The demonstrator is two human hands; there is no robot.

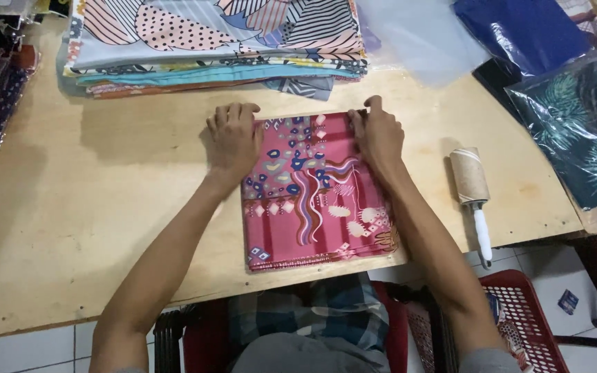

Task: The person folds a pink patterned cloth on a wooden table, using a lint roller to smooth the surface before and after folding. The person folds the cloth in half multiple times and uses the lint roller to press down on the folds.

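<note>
A folded pink patterned cloth (312, 200) lies flat near the front edge of a pale plywood table (105, 207). My left hand (233, 141) rests palm down on the cloth's upper left corner, fingers curled over its far edge. My right hand (378, 135) presses on the upper right corner, fingers bent at the far edge. Both hands touch the cloth at its far end; neither lifts it.
A stack of folded patterned cloths (215, 41) sits at the back of the table. A lint roller (471, 190) with a white handle lies right of the pink cloth. Bagged dark cloths (568, 131) lie at the right. A red plastic basket (526, 324) stands below the table edge.
</note>
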